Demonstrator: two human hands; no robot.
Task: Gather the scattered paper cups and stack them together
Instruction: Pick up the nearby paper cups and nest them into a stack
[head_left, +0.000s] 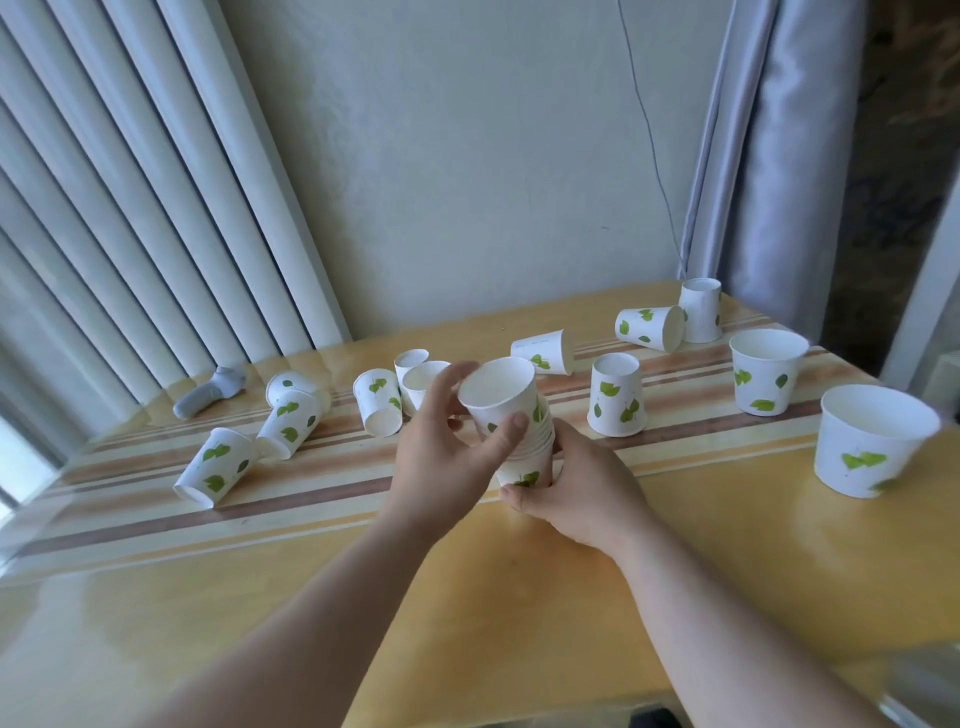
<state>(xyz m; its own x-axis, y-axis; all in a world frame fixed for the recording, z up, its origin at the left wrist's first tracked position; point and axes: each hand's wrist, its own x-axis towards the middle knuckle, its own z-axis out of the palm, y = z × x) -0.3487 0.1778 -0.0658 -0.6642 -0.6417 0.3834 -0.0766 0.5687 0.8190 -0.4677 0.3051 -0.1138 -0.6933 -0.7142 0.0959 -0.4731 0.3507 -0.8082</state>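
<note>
Stack: white paper cups with green leaf prints, nested, several rims showing.
Position: above the yellow table, in front of its striped band, between your two hands.
Left hand: curled round the top cup, thumb on its near wall, fingers behind.
Right hand: closed round the stack's base, thumb beneath.
Axis: long axis near upright, mouth up and tipped left.
Loose cups: scattered along the band; one upright cup far right of the stack.
</note>
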